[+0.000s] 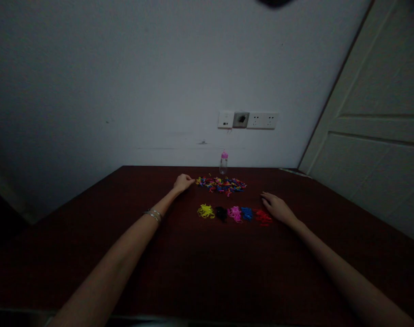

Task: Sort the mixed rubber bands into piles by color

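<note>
The mixed bands [224,186] lie just in front of the bottle [223,164], probably light, soft, springy, best pinched by an outer loop. Left of it, my left hand [184,181] pinches, on what I cannot tell; rightward, my right hand [278,209] rests slack.

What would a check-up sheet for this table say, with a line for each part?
Surface: dark reddish table, dimly lit.
Job's things: mixed pile farther back; nearer row, left to right: yellow pile, black pile, pink pile, blue pile, red pile.
Clutter: pink-topped bottle, upright behind the mixed pile.
Grips: left hand at the mixed pile's left edge, hold unclear; right hand open beside the red pile.
Cables: nothing seen.
Surroundings: wall with sockets; door at right.
</note>
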A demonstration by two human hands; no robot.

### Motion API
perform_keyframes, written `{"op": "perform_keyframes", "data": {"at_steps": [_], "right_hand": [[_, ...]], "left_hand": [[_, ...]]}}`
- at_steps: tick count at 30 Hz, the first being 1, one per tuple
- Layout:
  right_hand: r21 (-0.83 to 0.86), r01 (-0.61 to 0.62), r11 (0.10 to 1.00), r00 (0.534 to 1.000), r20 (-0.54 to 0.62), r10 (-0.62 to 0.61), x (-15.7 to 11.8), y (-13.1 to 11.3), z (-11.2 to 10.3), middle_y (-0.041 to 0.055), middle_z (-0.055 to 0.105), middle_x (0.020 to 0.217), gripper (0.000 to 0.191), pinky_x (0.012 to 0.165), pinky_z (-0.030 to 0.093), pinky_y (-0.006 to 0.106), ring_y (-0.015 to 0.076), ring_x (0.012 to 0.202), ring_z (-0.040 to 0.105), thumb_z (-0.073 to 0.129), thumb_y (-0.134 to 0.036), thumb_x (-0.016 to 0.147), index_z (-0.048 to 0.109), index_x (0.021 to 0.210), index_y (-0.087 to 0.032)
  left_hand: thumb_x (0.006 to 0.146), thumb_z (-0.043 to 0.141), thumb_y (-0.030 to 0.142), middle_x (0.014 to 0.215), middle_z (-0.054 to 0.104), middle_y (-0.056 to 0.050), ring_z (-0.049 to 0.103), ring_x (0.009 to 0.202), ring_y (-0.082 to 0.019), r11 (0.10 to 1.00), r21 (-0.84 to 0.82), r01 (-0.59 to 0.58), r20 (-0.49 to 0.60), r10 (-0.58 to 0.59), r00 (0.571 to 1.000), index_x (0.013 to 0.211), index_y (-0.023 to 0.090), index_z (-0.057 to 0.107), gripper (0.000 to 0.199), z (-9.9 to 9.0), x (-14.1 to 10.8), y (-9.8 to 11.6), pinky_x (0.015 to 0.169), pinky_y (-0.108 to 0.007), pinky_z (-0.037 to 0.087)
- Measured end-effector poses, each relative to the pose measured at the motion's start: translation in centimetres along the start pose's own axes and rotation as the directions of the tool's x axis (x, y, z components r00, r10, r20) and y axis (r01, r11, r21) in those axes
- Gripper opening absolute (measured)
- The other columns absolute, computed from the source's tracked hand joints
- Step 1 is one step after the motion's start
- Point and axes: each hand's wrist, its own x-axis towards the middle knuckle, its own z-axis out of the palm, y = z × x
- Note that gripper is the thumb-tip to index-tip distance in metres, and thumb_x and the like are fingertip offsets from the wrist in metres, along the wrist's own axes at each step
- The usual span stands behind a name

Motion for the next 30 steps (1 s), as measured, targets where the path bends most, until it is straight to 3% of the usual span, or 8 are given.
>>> {"op": "perform_keyframes", "data": {"at_steps": [5,13,17,22,26,30], "right_hand": [[-0.029,0.000,1.000,1.000,0.020,0.001,0.0,0.0,0.0,0.0174,0.054,0.126,0.047,0.103,0.034,0.036,0.0243,0.119,0.048,0.032,-0.029,0.087,0.057,0.118,-0.004],[0.014,0.013,1.000,1.000,0.002,-0.013,0.5,0.4,-0.2,0.0169,0.053,0.127,0.040,0.101,0.035,0.041,0.0269,0.119,0.046,0.038,-0.031,0.085,0.062,0.111,-0.011],[0.023,0.089,0.996,0.996,-0.014,-0.089,1.7,-1.4,-1.7,0.0165,0.056,0.120,0.035,0.096,0.038,0.038,0.0267,0.113,0.050,0.043,-0.031,0.084,0.066,0.102,-0.012],[0.172,0.138,0.975,0.980,0.122,-0.160,3.5,-5.1,-3.3,0.0084,0.067,0.096,0.028,0.081,0.045,0.027,0.0197,0.087,0.061,0.045,-0.029,0.082,0.068,0.092,-0.016],[0.145,0.166,0.975,0.964,0.184,-0.191,5.0,-6.7,-3.0,0.0079,0.066,0.090,0.023,0.077,0.044,0.026,0.0184,0.082,0.060,0.048,-0.025,0.080,0.069,0.085,-0.016],[0.073,0.203,0.976,0.957,0.194,-0.214,6.3,-7.2,-2.2,0.0097,0.062,0.094,0.023,0.083,0.042,0.029,0.0209,0.091,0.055,0.051,-0.029,0.080,0.070,0.085,-0.017]], "left_hand": [[0.064,0.064,0.038,0.063,0.065,-0.004,0.056,0.064,-0.016,0.993,-0.121,0.007,-0.070,-0.016,0.997,0.065,0.014,0.070,0.025,-0.4,-0.5,-1.9,0.062,-0.024,0.038],[0.064,0.063,0.041,0.065,0.066,-0.003,0.057,0.068,-0.016,0.965,-0.262,-0.013,-0.107,-0.015,0.994,0.067,0.013,0.070,0.029,0.0,-0.4,-3.2,0.064,-0.023,0.038],[0.065,0.062,0.042,0.069,0.067,-0.003,0.058,0.072,-0.017,0.964,-0.267,-0.008,-0.128,-0.028,0.991,0.068,0.014,0.070,0.029,-0.1,-0.5,-3.3,0.066,-0.023,0.039],[0.065,0.062,0.041,0.069,0.067,-0.004,0.059,0.071,-0.017,0.953,-0.304,0.006,-0.186,-0.066,0.980,0.069,0.014,0.070,0.029,-0.2,-0.8,-3.3,0.064,-0.023,0.040],[0.065,0.063,0.041,0.070,0.068,-0.005,0.059,0.071,-0.017,0.949,-0.314,-0.019,-0.191,-0.043,0.981,0.069,0.013,0.070,0.029,-0.2,-0.7,-3.5,0.065,-0.023,0.040],[0.065,0.062,0.043,0.070,0.067,-0.004,0.058,0.069,-0.016,0.949,-0.313,-0.023,-0.183,-0.037,0.983,0.071,0.013,0.070,0.031,0.0,-0.5,-4.0,0.063,-0.023,0.040]]}}
